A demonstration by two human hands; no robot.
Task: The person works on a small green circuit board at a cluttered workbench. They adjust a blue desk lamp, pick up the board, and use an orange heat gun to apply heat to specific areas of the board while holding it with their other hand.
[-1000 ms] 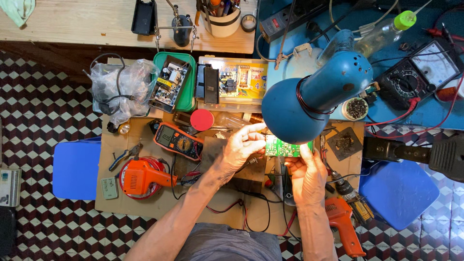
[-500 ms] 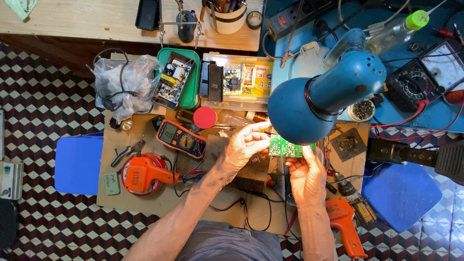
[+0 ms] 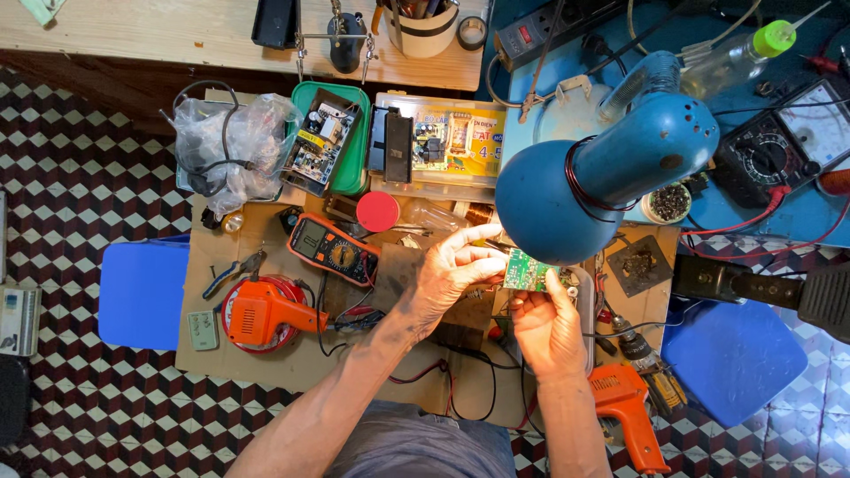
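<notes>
A small green circuit board (image 3: 529, 270) sits between both my hands, just under the blue lamp shade (image 3: 553, 205). My left hand (image 3: 454, 268) pinches the board's left edge with thumb and fingers. From below, my right hand (image 3: 547, 323) grips the board's lower edge. Both hands hover over a cluttered brown work board (image 3: 266, 354). An orange multimeter (image 3: 335, 249) lies just left of my left hand. The lamp shade hides the board's top edge.
An orange heat-gun-like tool (image 3: 266, 312) and pliers (image 3: 232, 273) lie at left. An orange drill (image 3: 627, 405) lies lower right. Green tray of circuit boards (image 3: 329, 140), plastic bag (image 3: 228, 146), red lid (image 3: 378, 211), analog meter (image 3: 788, 142), blue stools (image 3: 142, 294) surround the area.
The hands and the green board stay together under the lamp; the view has shifted slightly, and the fingers of my left hand have curled a little tighter on the board.
</notes>
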